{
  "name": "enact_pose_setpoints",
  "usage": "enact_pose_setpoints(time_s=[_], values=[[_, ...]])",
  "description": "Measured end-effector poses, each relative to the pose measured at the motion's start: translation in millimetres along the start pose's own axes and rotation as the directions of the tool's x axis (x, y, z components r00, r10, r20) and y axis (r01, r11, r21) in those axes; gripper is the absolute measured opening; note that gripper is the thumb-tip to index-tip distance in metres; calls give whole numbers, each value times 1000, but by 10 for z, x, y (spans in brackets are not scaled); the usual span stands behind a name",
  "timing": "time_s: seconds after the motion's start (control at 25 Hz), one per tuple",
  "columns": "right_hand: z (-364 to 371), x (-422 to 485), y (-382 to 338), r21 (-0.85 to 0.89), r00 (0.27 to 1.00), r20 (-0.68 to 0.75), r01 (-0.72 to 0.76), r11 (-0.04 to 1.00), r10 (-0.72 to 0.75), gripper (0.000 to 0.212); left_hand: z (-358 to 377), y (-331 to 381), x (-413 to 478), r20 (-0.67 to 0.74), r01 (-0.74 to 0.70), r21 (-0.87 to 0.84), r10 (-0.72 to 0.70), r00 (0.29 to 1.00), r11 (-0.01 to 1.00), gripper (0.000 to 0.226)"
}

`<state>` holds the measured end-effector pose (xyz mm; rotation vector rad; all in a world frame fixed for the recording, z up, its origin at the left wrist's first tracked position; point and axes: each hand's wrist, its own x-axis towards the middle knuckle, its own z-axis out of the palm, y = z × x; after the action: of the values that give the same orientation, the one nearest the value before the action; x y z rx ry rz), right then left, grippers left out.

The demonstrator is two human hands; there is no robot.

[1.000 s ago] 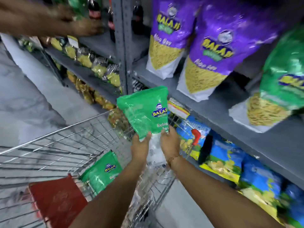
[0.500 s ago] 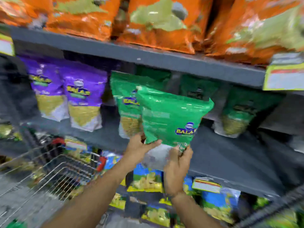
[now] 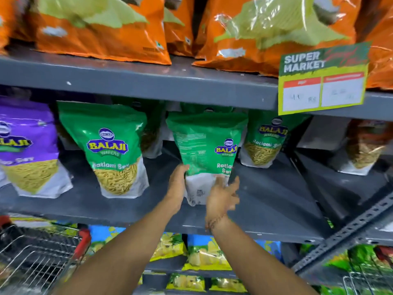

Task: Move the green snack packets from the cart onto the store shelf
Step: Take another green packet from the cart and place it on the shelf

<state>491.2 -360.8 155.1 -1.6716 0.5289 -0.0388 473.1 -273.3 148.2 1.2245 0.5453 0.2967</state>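
Note:
A green snack packet (image 3: 204, 143) stands upright on the grey middle shelf (image 3: 272, 201), its back side turned toward me. My left hand (image 3: 177, 188) grips its lower left edge, thumb on the green face. My right hand (image 3: 223, 195) is blurred at the packet's white lower right corner, fingers spread apart. Two more green packets stand on the same shelf, one to the left (image 3: 112, 150) and one to the right (image 3: 268, 141). The wire cart (image 3: 32, 258) shows at the lower left; its contents are not visible.
A purple packet (image 3: 25, 145) stands at the shelf's far left. Large orange bags (image 3: 102, 28) fill the shelf above, where a price tag (image 3: 323, 81) hangs from the edge. Yellow and blue packets (image 3: 204, 254) sit on the shelf below. Bare shelf lies right of my hands.
The packet went from the cart up to the middle shelf and now stands on it between two green packets. My right hand's fingers have spread off it.

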Motion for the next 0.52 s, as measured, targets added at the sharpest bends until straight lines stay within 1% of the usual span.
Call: enact_pose_setpoints(time_s=[0.04,0.08,0.12,0.16,0.2,0.24,0.28,0.32,0.36,0.4,0.44,0.48,0.52], values=[[86,37,-34,73,993,47,-114,991,110,57,-8,-31,-20,-10,-13,-51,13,1000,999,26],[138,73,-79,231,972,194,-176,957,132,61,-23,-63,-61,-17,-47,-86,46,999,995,35],[143,153,-83,369,941,328,-202,907,76,65,-51,-82,-119,-34,-98,-66,96,995,993,47],[121,272,-60,438,928,370,-203,876,30,71,-71,-71,-183,-79,-161,-8,160,984,987,54],[67,418,-59,452,944,327,-190,872,36,71,-88,-43,-195,-154,-218,58,224,962,974,53],[-33,459,-81,437,970,231,-171,883,74,64,-107,-12,-156,-227,-246,131,271,935,960,46],[-118,480,-51,447,990,105,-127,886,90,54,-121,33,-66,-254,-248,174,287,924,953,35],[-183,453,24,449,996,10,-88,889,94,50,-127,88,22,-207,-232,175,266,941,957,23],[-230,283,82,407,998,-28,-41,912,58,49,-115,150,77,-124,-203,178,226,966,963,25],[-202,56,108,411,1000,29,-15,912,3,48,-109,175,112,-42,-172,177,182,982,969,38],[-143,-97,159,455,982,180,-38,889,-50,46,-100,166,118,21,-150,190,149,989,970,44],[-83,-212,182,487,931,356,-115,866,-77,46,-88,132,109,39,-144,225,139,990,964,42],[-25,-224,181,492,879,466,-168,854,-96,53,-69,74,94,6,-146,260,149,989,955,41]])
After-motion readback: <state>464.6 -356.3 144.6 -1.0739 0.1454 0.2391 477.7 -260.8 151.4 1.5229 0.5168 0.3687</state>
